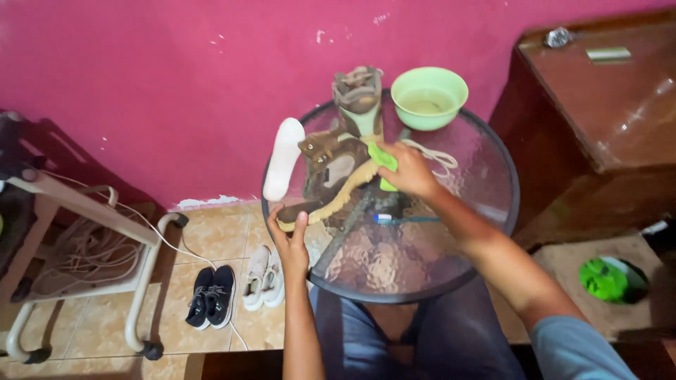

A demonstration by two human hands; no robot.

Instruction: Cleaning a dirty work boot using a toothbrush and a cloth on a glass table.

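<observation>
You had the brown boot [331, 179] tipped on its side over the round glass counter [486, 211], and the step in hand looked to be wiping its upper with the green cloth [381, 160]. To do that well, I judge you needed the boot kept steady at the toe while the cloth worked in short strokes along the seam above the pale sole edge, with firm pressure from the fingertips, not the whole palm, so the boot did not swing on the glass.

Your left hand [290, 243] was curled closed round the toe end of the boot, thumb up against the sole, and it bore the boot's weight at the near left rim of the counter. Your right hand [408, 170] was closed on the green cloth, pressing it against the boot's side near the ankle. So the boot lay between your two hands, touching both, its toe towards you and its shaft pointing away.

Just behind it stood a second boot [359, 98], upright, and beside that a green bowl [429, 97] at the far rim. A white insole [283, 158] lay at the left edge, loose laces [438, 156] lay just right of your right hand, and a toothbrush [405, 219] lay on the glass under your right wrist.
</observation>
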